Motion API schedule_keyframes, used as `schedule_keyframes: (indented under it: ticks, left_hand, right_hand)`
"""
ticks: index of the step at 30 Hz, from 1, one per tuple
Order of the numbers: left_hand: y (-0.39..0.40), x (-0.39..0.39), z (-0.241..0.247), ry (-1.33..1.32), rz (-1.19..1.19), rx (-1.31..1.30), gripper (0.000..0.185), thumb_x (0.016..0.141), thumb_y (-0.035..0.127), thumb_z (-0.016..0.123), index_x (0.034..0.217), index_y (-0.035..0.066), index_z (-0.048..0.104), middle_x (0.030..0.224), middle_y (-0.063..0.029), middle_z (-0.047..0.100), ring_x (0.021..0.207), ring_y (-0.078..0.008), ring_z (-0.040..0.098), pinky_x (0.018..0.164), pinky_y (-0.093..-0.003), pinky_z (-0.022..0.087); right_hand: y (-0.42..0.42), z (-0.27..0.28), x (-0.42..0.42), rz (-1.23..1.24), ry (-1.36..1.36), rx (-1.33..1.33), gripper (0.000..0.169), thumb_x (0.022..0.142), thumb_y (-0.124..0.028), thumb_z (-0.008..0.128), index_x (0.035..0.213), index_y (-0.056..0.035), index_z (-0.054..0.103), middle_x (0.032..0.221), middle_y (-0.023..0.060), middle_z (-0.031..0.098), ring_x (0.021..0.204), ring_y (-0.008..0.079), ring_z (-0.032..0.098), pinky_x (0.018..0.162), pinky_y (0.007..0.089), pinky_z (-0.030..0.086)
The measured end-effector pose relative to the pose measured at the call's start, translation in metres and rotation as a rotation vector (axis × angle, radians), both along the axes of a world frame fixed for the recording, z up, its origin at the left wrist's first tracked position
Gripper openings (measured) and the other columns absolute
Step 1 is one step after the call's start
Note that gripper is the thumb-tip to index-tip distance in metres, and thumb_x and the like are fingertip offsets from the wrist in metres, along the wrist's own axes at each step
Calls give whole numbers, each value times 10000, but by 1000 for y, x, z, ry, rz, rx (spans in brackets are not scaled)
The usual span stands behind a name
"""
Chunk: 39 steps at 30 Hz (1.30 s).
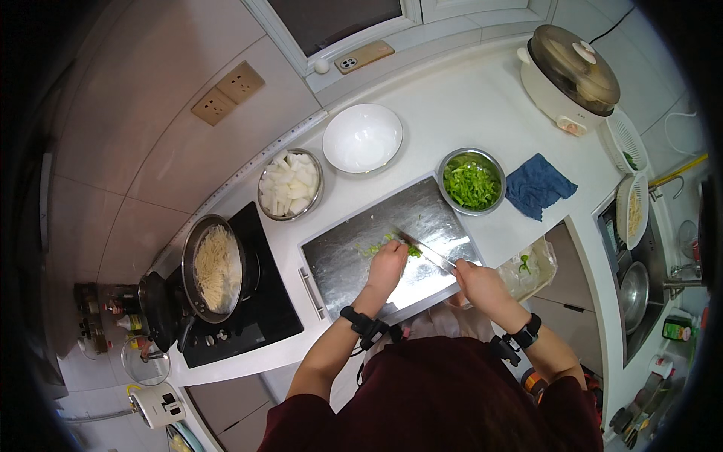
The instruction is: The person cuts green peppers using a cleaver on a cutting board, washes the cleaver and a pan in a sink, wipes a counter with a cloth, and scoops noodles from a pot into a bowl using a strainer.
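On a metal cutting board [350, 243] lie small pieces of chopped green vegetable [414, 250]. My right hand [473, 277] grips the handle of a kitchen knife [427, 251], whose blade points up and left over the board. Close to the blade, my left hand [387, 264] has its fingers curled down at the greens; whether it pinches a piece is hidden. A steel bowl of cut green leaves [473, 181] stands at the board's upper right corner. Beyond the upper left side are a bowl of cut white vegetable pieces [289, 185] and a white bowl [362, 138] with nothing in it.
At left, a pan of enoki-like pale strands [216, 271] sits on the black cooktop [260, 316]. A blue cloth [539, 185] lies right of the greens bowl. An electric cooker [570, 79] stands at the upper right, a lined waste bin [528, 268] below the counter edge, a sink [641, 333] far right.
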<state>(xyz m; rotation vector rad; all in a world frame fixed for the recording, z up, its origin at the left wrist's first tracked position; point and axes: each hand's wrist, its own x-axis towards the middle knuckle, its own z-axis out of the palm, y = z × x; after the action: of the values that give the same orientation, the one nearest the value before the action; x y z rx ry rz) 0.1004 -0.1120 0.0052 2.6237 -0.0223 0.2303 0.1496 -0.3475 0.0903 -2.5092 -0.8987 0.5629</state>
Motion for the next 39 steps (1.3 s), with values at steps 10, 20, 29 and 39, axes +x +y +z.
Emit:
schedule_keyframes:
  ticks: [10, 20, 29, 39]
  left_hand:
    - [-1, -1, 1, 16, 0, -18, 43, 825, 65, 575, 827, 25, 560, 848, -162, 572, 788, -365, 593, 684, -440, 494]
    - [1, -3, -5, -19, 9, -11, 33, 806, 59, 575, 823, 31, 572, 827, -148, 564, 768, -347, 595, 670, -426, 499]
    - [-1, -10, 3, -86, 21, -50, 69, 792, 39, 583, 860, 35, 594, 847, -138, 560, 808, -335, 586, 693, -418, 493]
    - [5, -9, -7, -84, -13, -59, 70, 797, 49, 582, 863, 28, 588, 860, -138, 562, 834, -333, 582, 716, -409, 485]
  right_hand:
    - [30, -23, -2, 82, -61, 18, 115, 840, -56, 478, 944, -10, 491, 831, 194, 636, 695, 369, 652, 601, 443, 528]
    - [24, -2, -6, 113, -80, -1, 146, 836, -50, 474, 976, -13, 488, 842, 176, 628, 688, 350, 657, 597, 433, 535]
    - [53, -21, 2, 142, -111, 0, 142, 834, -66, 508, 965, -15, 489, 845, 173, 621, 684, 339, 653, 592, 414, 534]
    - [32, -18, -3, 140, -89, -13, 152, 834, -47, 479, 978, -1, 498, 848, 183, 637, 693, 345, 658, 585, 424, 531]
